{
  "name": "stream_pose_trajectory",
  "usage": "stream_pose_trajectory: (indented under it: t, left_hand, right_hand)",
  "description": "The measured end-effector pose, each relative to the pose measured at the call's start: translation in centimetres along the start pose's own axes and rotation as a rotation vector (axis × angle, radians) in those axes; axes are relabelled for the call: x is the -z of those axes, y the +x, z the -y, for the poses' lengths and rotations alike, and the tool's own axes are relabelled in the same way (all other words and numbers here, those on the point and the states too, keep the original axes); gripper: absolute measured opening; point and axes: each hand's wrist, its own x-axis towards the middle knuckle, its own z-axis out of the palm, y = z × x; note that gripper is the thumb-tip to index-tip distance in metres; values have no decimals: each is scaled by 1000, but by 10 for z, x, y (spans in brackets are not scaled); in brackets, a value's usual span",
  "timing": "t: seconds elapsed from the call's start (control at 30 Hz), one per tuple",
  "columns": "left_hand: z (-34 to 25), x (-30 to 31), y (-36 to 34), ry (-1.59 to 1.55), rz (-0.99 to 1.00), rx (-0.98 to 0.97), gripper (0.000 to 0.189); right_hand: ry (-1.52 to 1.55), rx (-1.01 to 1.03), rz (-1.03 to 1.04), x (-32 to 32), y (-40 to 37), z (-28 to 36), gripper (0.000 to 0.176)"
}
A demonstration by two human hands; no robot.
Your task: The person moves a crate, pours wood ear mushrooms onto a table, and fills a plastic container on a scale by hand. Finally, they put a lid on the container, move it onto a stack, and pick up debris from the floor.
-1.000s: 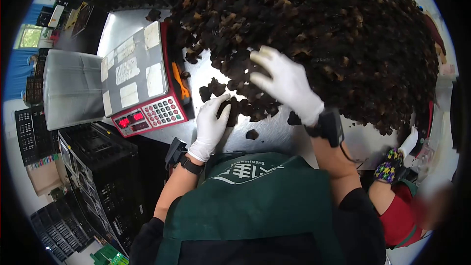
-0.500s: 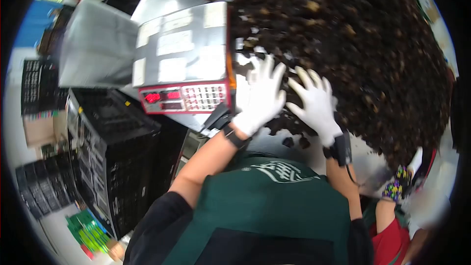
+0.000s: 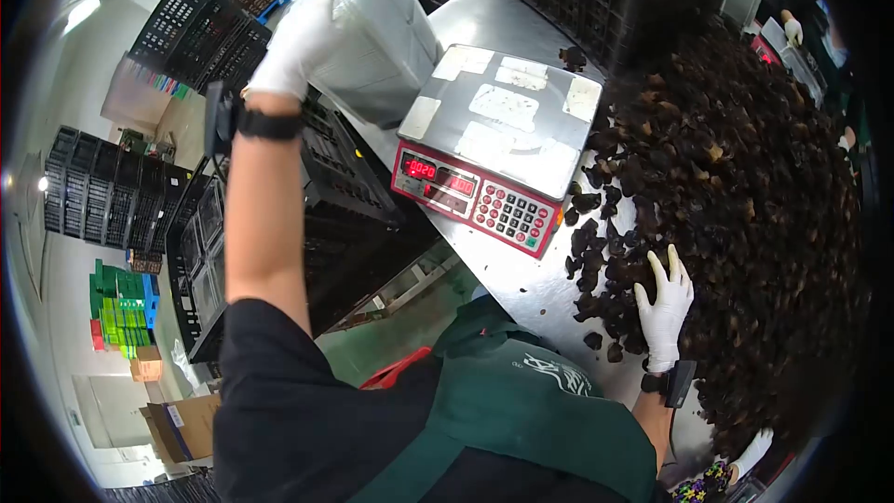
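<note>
My left hand [image 3: 296, 45], white-gloved and slightly blurred, is at the upper left with its fingers closed over the edge of a translucent plastic container in a stack [image 3: 372, 42]. Palm down, my right hand [image 3: 666, 303], also gloved, rests at the near edge of a large heap of dark brown, mushroom-like pieces [image 3: 754, 224], fingers spread and holding nothing. Between the stack and the heap stands a red scale [image 3: 475, 200] with a bare metal plate [image 3: 507, 116] and lit red digits.
A black crate [image 3: 596, 0] stands behind the scale on the metal table [image 3: 503, 270]. More black crates [image 3: 345, 186] are beside the table at left. Cardboard boxes [image 3: 186, 424] lie at lower left. A co-worker's gloved hand [image 3: 752, 452] is at the lower right.
My left hand has moved from the loose pieces beside the scale to the container stack. My right hand stays at the heap. The view has turned left, showing more crates.
</note>
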Motion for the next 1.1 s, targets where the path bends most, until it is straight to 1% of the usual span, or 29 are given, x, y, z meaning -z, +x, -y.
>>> stream_pose_trajectory:
  t: [0.1,0.2,0.23,0.33,0.37,0.47,0.57,0.67,0.7,0.8,0.83,0.93,0.97,1.0,1.07,1.1]
  left_hand:
    - [46,-2,11,-54,455,53,25]
    - [51,-8,6,-248,325,-8,18]
    - [49,-12,2,-313,269,11,14]
    - [50,-29,-4,-406,113,54,14]
    - [47,-34,-3,-416,46,64,15]
    - [40,-57,10,-349,-72,103,16]
    - [54,-64,20,-332,-20,4,17]
    - [58,-57,12,-353,2,-20,18]
    - [58,-52,9,-361,52,10,21]
    - [74,-50,16,-290,73,-84,25]
    - [74,-47,20,-273,107,-63,27]
    - [61,-23,26,-357,169,94,27]
    - [67,-18,32,-395,148,18,29]
    - [71,-15,40,-290,191,74,30]
    - [82,-12,52,-275,288,57,30]
    - [94,-12,58,-341,260,88,30]
  right_hand:
    - [-9,-9,-1,-2,-1,1,59]
    - [-30,-22,-22,-4,0,4,58]
    - [-37,-29,-28,-6,1,5,58]
    - [-50,-46,-30,-7,2,8,57]
    - [-51,-48,-29,-8,3,9,57]
    - [-65,-80,-23,-11,4,10,57]
    - [-43,-69,-22,-12,3,8,56]
    - [-52,-59,-34,-13,1,7,56]
    - [-59,-59,-45,-14,1,7,56]
    - [-58,-61,-42,-14,1,7,55]
    - [-50,-57,-41,-14,1,7,55]
    - [-40,-68,-26,-12,1,7,55]
    - [-32,-62,-36,-11,1,9,55]
    - [-28,-65,-38,-10,1,10,55]
    - [-20,-73,-38,-11,0,9,55]
    - [-27,-79,-36,-12,0,7,54]
